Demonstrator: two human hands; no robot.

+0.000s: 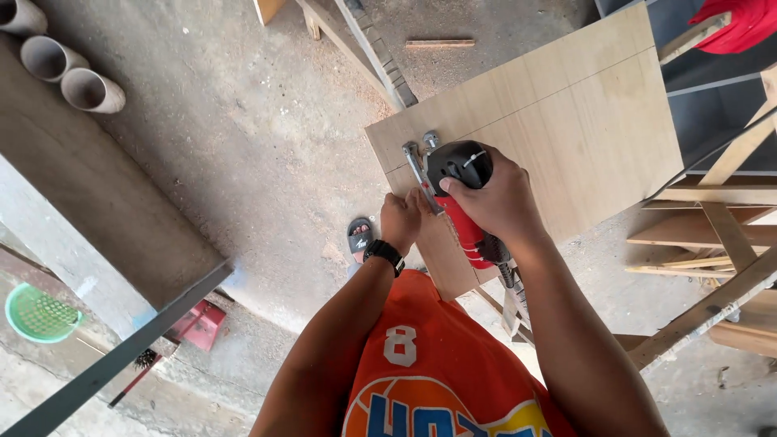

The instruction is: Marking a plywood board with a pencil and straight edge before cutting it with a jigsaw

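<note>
Pipes (61, 65) of grey clay or plastic lie well off to the left of the person's fingers, open ends up, and a green basket (36, 311) sits lower down on the floor. Nearer in, the left hand (401, 222) presses down on the near corner of the plywood panel (566, 129); its fingers look curled shut against the wood, touching the metal base of the tool, though I cannot tell if they hook over the edge. Just right of them the right hand (502, 198) wraps tight round the red and black power saw (461, 190), fingers closed over the black top. To my eye that saw is compact but dense and apt to jerk, so the rubbery top and the red body behind it are the places to hold. The panel looks stiff, light for its spread and smooth enough to slide, so holding it flat near the corner seems wise. Beyond the right hand, wooden frames (720, 235) stand close by
</note>
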